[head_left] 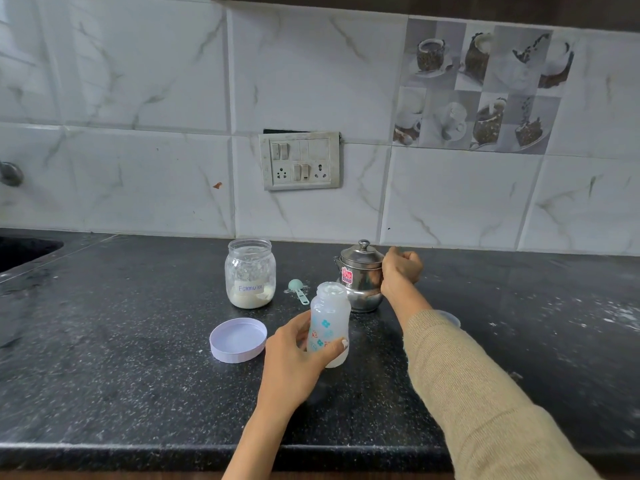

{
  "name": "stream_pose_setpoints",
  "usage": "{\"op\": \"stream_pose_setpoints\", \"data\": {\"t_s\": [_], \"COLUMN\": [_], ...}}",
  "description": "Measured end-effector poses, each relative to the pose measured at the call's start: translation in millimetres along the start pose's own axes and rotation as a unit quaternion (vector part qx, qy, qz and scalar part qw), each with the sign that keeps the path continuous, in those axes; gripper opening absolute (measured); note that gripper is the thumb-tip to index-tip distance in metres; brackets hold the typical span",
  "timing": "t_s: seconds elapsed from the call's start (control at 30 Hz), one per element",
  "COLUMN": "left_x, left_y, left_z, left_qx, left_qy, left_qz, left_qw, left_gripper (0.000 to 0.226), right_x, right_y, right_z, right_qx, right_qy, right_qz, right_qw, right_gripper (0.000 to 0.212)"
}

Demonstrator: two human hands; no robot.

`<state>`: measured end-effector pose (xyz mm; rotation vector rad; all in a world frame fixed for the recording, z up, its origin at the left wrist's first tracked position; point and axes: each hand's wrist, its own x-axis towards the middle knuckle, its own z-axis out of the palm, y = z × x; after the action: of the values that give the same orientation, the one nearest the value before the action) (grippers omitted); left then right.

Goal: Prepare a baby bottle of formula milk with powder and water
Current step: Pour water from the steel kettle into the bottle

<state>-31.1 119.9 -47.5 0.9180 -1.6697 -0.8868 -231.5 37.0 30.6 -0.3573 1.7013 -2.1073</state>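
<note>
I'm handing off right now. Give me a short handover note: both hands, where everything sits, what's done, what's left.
Left hand: gripping the baby bottle, open-topped, upright on the counter.
Right hand: closed at the far side of the steel pot, whose lid is on.
Formula jar: open, behind the bottle to the left; its lid lies beside the bottle. Scoop lies between jar and pot.
Done: jar opened; white powder appears to be in the bottle.
Left: probably pour water from the pot, close the bottle, mix.
</note>
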Motion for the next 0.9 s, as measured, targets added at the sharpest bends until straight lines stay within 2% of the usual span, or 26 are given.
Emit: {"op": "stream_pose_setpoints", "data": {"t_s": [0.13, 0.23, 0.33, 0.4, 0.6, 0.73, 0.8, 0.9], "left_x": [0, -1, 0, 0, 0, -1, -1, -1], "left_y": [2, 3, 2, 2, 2, 3, 4, 5], "left_z": [0, -1, -1, -1, -1, -2, -2, -2], "left_qx": [0.002, 0.000, -0.004, -0.006, -0.007, -0.005, -0.008, -0.008], "left_qy": [0.001, 0.001, -0.001, -0.004, -0.009, -0.008, -0.008, -0.010], "left_qz": [0.002, 0.000, -0.003, -0.005, -0.009, -0.010, -0.015, -0.020], "left_qw": [1.000, 1.000, 1.000, 1.000, 1.000, 1.000, 1.000, 1.000], "left_gripper": [0.055, 0.055, 0.056, 0.056, 0.055, 0.053, 0.052, 0.053], "right_x": [3, 5, 6, 3, -12, -34, -48, -66], "right_y": [0, -2, -7, -13, -39, -53, -59, -64], "right_z": [-1, -2, -3, -5, -16, -22, -24, -25], "right_qx": [-0.046, -0.084, -0.133, -0.182, -0.262, -0.326, -0.354, -0.358], "right_qy": [-0.020, -0.040, -0.086, -0.120, -0.157, -0.169, -0.171, -0.233], "right_qz": [-0.015, -0.007, -0.005, -0.012, -0.094, -0.175, -0.212, -0.228], "right_qw": [0.999, 0.996, 0.987, 0.976, 0.948, 0.914, 0.895, 0.875], "right_gripper": [0.015, 0.025, 0.024, 0.031, 0.025, 0.029, 0.023, 0.013]}}
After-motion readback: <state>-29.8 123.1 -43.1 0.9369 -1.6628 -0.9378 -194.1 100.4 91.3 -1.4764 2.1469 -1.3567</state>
